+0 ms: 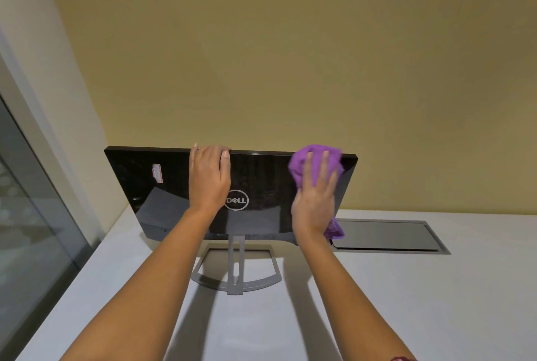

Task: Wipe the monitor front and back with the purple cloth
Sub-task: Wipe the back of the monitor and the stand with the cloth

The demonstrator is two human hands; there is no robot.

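Right hand (315, 198) lying flat, fingers straight, pressing the cloth (302, 160) against the back of the monitor (261, 180), right of centre, with a tail of cloth hanging below the wrist. Left hand (207, 180) gripping the top edge at mid-frame, fingers hooking over it. Monitor standing on its stand (236, 267) on the desk (406, 288), back facing the camera. Judging: panel thin, glossy, likely tipping on that slim neck — bracing at the top edge looking wise, light pressure only. Cloth soft, bunching easily.
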